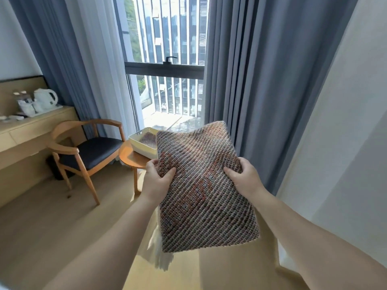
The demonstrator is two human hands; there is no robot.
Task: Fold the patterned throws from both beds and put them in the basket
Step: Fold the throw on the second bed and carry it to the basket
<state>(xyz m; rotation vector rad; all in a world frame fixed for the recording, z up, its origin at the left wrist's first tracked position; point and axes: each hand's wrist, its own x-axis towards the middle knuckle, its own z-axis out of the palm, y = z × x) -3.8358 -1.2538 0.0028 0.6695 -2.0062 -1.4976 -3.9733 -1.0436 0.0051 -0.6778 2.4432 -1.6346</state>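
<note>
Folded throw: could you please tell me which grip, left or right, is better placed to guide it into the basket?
Probably the left grip: the basket sits ahead and leftward, nearer it. The right grip holds the throw farther away.

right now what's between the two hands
The folded brown-and-orange woven throw spans it, the left hand and right hand each gripping an edge, in the head view.

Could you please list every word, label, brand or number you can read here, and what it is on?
None can be read.
The small pale packets beside the white electric kettle may carry print, but are too blurred to tell.
The folded multicoloured woven throw shows only its weave.
</note>
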